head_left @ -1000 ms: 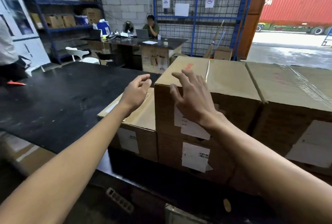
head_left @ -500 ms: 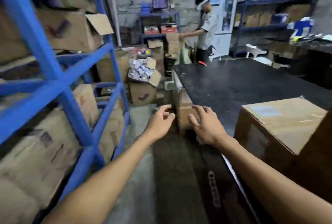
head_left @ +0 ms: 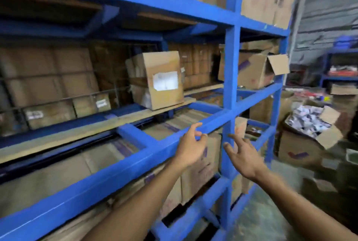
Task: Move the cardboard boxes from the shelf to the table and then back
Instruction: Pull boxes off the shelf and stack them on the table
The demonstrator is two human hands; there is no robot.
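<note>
We face the blue shelf [head_left: 230, 78] with both arms stretched toward it, and neither hand holds anything. Our left hand [head_left: 190, 147] is up at the front rail [head_left: 124, 165] of the middle level, fingers loosely curled, the fingertips at the rail's top edge; whether they touch it we cannot tell. Our right hand [head_left: 245, 155] hangs in front of the upright post [head_left: 228, 117] with its fingers spread and relaxed, gripping nothing.

The likeliest next box is the labelled box [head_left: 160, 80] on the middle level, standing tilted on the wooden board [head_left: 81, 130] with a white label facing us. It sits further in and higher than both hands, well apart from them. We judge that the hands are raised and open like this to be ready to take it from either side.

More boxes fill the level below the rail, and an open-flapped box [head_left: 257, 70] sits to the right of the post. On the floor at right stands a floor carton [head_left: 310, 134] heaped with small packets.
</note>
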